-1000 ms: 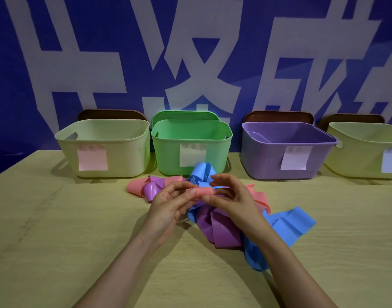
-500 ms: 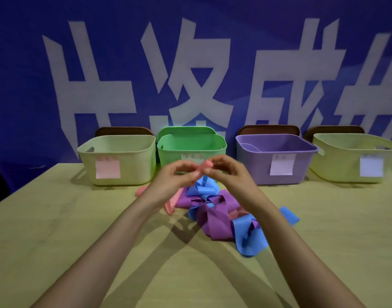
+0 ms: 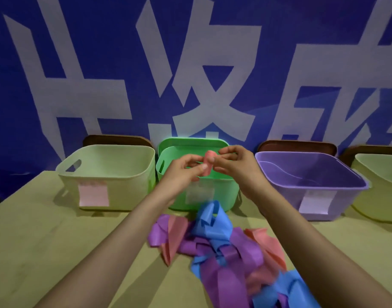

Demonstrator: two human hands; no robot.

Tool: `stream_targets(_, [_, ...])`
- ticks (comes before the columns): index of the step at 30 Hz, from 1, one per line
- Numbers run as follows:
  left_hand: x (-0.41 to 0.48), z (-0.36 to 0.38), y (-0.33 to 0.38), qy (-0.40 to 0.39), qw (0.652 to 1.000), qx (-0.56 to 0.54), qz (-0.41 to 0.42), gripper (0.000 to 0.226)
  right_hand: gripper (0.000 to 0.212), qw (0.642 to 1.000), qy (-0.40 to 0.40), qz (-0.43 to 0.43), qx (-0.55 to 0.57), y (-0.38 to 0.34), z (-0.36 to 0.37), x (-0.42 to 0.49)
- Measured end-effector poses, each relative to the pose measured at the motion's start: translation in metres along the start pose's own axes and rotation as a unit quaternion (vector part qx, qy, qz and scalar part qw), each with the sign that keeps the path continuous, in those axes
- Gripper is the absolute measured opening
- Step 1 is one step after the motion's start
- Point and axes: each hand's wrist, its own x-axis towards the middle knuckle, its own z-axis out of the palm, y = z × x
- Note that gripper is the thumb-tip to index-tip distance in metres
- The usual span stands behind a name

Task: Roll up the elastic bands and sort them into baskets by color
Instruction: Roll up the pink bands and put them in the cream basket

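Observation:
Both hands are raised in front of the green basket (image 3: 226,192) and pinch a small rolled pink band (image 3: 208,162) between them. My left hand (image 3: 181,172) grips its lower left side with thumb and fingers. From the right, my right hand (image 3: 237,163) holds its top. A tangled pile of loose bands (image 3: 223,247) in purple, blue and pink lies on the table below my forearms. A cream basket with a pink label (image 3: 106,174) stands at the left, and a purple basket (image 3: 310,183) at the right.
A yellow-green basket (image 3: 381,185) stands at the far right, cut off by the frame. All baskets line the back of the wooden table (image 3: 46,252) against a blue wall with large white characters. Brown chair backs (image 3: 115,140) show behind the baskets.
Both hands have lifted the pink roll up from just above the pile to the height of the green basket's rim. The view has moved closer to the baskets.

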Motion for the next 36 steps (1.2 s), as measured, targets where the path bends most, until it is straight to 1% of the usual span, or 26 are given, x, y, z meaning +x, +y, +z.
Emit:
stream_targets(3, [0.023, -0.008, 0.017, 0.017, 0.999, 0.002, -0.044, 0.020, 0.022, 0.998, 0.002, 0.051, 0.033, -0.014, 0.007, 0.027])
stream_targets(6, [0.039, -0.017, 0.037, 0.029, 0.995, -0.032, -0.091, 0.023, 0.015, 0.994, 0.001, 0.094, 0.059, -0.028, 0.016, 0.045])
stream_targets(10, [0.056, -0.027, 0.059, 0.037, 0.987, -0.050, -0.149, 0.024, 0.010, 0.989, -0.010, 0.143, 0.037, -0.047, 0.025, 0.064])
stream_targets(13, [0.066, -0.032, 0.063, 0.038, 0.980, -0.065, -0.182, 0.012, 0.008, 0.983, -0.031, 0.181, 0.006, -0.052, 0.025, 0.075])
stream_targets(14, [0.069, -0.032, 0.063, 0.038, 0.979, -0.066, -0.190, 0.012, 0.008, 0.981, -0.037, 0.192, -0.001, -0.052, 0.024, 0.078])
stream_targets(18, [0.080, -0.027, 0.053, 0.035, 0.977, -0.046, -0.206, 0.013, 0.009, 0.973, -0.035, 0.228, -0.016, -0.047, 0.018, 0.089])
stream_targets(22, [0.091, -0.025, 0.038, 0.013, 0.972, -0.056, -0.230, 0.014, 0.007, 0.965, -0.028, 0.260, -0.019, -0.032, 0.014, 0.100])
stream_targets(25, [0.097, -0.025, 0.029, 0.005, 0.968, -0.053, -0.246, 0.017, 0.006, 0.963, -0.025, 0.269, -0.008, -0.021, 0.013, 0.106])
stream_targets(28, [0.100, -0.029, 0.025, 0.013, 0.967, -0.047, -0.251, 0.018, 0.006, 0.962, -0.034, 0.271, 0.009, -0.018, 0.018, 0.112])
stream_targets(32, [0.099, -0.059, 0.031, 0.049, 0.966, -0.074, -0.244, 0.017, 0.012, 0.961, -0.063, 0.267, 0.032, -0.020, 0.053, 0.126])
stream_targets(36, [0.096, -0.121, 0.035, 0.090, 0.966, -0.061, -0.235, 0.023, 0.013, 0.960, -0.094, 0.261, 0.044, -0.015, 0.120, 0.141])
